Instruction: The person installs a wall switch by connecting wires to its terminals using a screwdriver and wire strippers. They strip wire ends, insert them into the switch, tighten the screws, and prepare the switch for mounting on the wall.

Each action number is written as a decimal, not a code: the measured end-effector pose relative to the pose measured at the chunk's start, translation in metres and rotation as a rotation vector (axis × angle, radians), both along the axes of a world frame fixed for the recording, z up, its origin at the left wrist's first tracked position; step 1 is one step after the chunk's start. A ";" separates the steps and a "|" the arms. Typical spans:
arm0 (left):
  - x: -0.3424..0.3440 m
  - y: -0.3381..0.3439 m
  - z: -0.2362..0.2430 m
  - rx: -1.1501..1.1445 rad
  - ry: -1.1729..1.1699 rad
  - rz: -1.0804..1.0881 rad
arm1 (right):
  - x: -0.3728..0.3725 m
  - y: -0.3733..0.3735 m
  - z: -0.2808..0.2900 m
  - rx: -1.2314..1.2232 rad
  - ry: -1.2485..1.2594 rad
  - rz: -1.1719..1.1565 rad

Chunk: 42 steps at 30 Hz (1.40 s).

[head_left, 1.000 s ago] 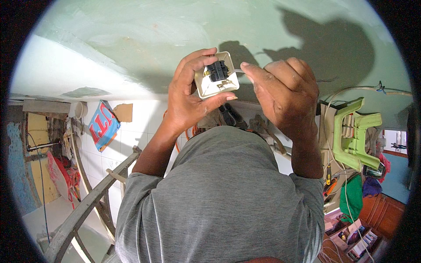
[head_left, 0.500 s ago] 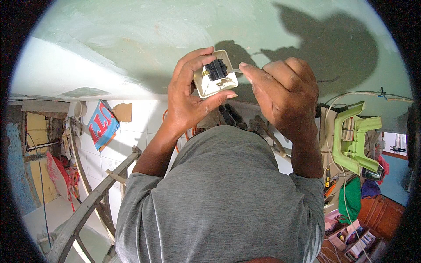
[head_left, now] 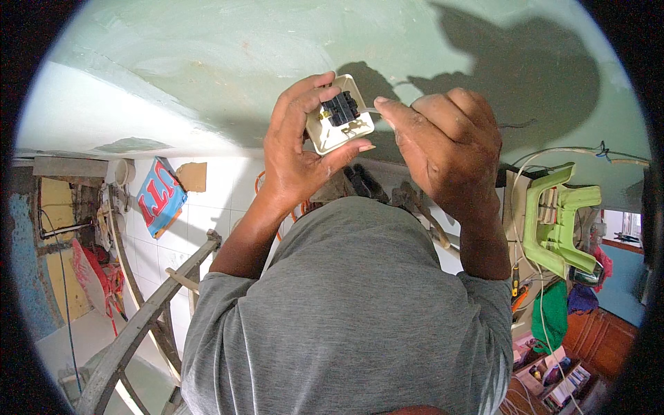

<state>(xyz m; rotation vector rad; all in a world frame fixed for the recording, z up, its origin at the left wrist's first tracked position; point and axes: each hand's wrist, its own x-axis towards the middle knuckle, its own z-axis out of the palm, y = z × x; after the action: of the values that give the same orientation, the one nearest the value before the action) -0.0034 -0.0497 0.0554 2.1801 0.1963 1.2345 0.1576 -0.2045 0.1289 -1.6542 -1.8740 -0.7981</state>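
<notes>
Holding a small cream box [head_left: 337, 141] up in front of your chest, open side toward you, you have its black block [head_left: 339, 108] in view, set nearer the upper edge than the lower. A bit of brass [head_left: 324, 115] shows at the block's left side. Your left hand [head_left: 293, 149] grips the box, fingers over its upper left edge and thumb along the lower one. Your right hand [head_left: 451, 142] is curled tight around a thin pale rod [head_left: 368, 111], which reaches past the box's right edge toward the block.

The work looks partway through: the block is already seated in the box, and the rod seems to be at or just beside its right side. Whatever is left there appears unfinished, since both hands are occupied with it; how much remains cannot be judged.

Your left fingers cover the block's upper left part. Your right fist hides the rod's other end, so it could be a tool shaft or a stiff wire. Whether its tip touches the block is too small to tell, as are any screws. Shadow darkens the box's floor. Beyond, your grey shirt [head_left: 353, 297] blocks the lower middle, and a wooden ladder [head_left: 138, 333] on the left is cut off below.
</notes>
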 end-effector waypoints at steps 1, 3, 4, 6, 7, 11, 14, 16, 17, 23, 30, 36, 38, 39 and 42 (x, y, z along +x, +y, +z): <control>0.000 -0.001 0.001 0.004 -0.001 0.006 | 0.000 0.001 -0.001 0.007 -0.007 0.002; 0.001 -0.003 0.003 0.013 -0.003 0.014 | 0.000 0.001 -0.001 0.016 -0.013 0.000; 0.001 -0.004 0.003 -0.002 -0.004 0.011 | -0.001 0.000 -0.001 0.017 -0.013 -0.003; 0.000 -0.006 0.002 -0.031 -0.005 0.011 | -0.001 0.000 0.000 0.016 -0.014 -0.001; 0.000 -0.007 0.002 -0.005 -0.005 0.028 | -0.002 0.000 0.000 0.014 -0.015 -0.001; 0.001 -0.007 0.002 0.035 -0.008 0.059 | -0.001 0.000 0.000 0.015 -0.013 -0.001; 0.000 -0.010 0.003 0.027 0.003 0.072 | -0.004 -0.001 0.004 -0.035 -0.002 -0.019; -0.001 -0.010 0.003 0.019 0.006 0.069 | -0.004 -0.002 0.005 -0.064 0.005 -0.033; 0.000 -0.011 0.002 0.011 0.002 0.063 | -0.004 -0.003 0.005 -0.079 0.008 -0.041; -0.004 -0.013 0.002 -0.043 0.027 0.045 | -0.007 -0.005 0.007 -0.134 0.065 -0.053; -0.006 -0.015 0.000 -0.077 0.026 0.047 | -0.008 -0.005 0.006 -0.185 0.116 -0.037; -0.005 -0.015 -0.003 -0.022 -0.007 0.100 | -0.013 -0.003 0.007 -0.200 0.108 -0.046; -0.005 -0.016 -0.004 -0.014 -0.016 0.114 | -0.015 -0.002 0.007 -0.210 0.107 -0.060; -0.005 -0.016 -0.004 -0.010 -0.021 0.120 | -0.016 -0.001 0.008 -0.209 0.110 -0.057; -0.005 -0.014 -0.005 0.005 -0.026 0.136 | -0.018 0.001 0.008 -0.211 0.126 -0.059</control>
<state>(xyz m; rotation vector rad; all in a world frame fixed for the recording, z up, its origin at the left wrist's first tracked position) -0.0088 -0.0638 0.0508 2.1838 0.3353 1.3382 0.1396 -0.2031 0.1367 -1.8487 -1.8815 -0.5198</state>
